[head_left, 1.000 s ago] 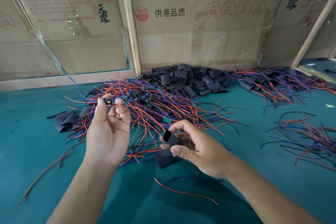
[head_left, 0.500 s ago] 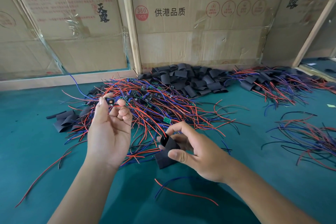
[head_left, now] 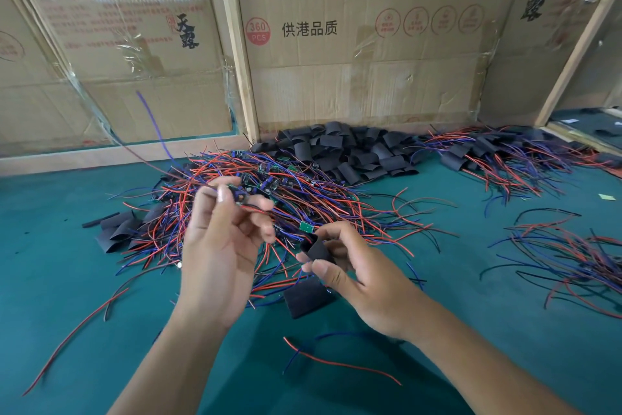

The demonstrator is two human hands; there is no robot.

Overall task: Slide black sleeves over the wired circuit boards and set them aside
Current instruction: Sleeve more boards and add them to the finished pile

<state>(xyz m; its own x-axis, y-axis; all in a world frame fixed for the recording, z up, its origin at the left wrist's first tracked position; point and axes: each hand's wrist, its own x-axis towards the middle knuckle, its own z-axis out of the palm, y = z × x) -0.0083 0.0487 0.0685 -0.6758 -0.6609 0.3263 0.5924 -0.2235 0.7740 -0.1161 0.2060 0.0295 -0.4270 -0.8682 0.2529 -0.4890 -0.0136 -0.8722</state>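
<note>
Lifted since half a second ago, the left hand (head_left: 220,246) now swings its pinched circuit board (head_left: 239,194) up and rightward, its blue wire (head_left: 153,125) whipping above the tangled pile of wired boards (head_left: 303,199); motion blur hides how the fingers lie on it. Close beside it, apart, the right hand (head_left: 356,276) pinches a black sleeve (head_left: 314,248) between thumb and fingers, mouth turned toward the board, likely ready to receive it. Another flat sleeve (head_left: 308,300) lies below on the green mat (head_left: 50,280). Spare sleeves (head_left: 350,152) sit heaped behind, finished pieces (head_left: 498,158) set aside farther right.
</note>
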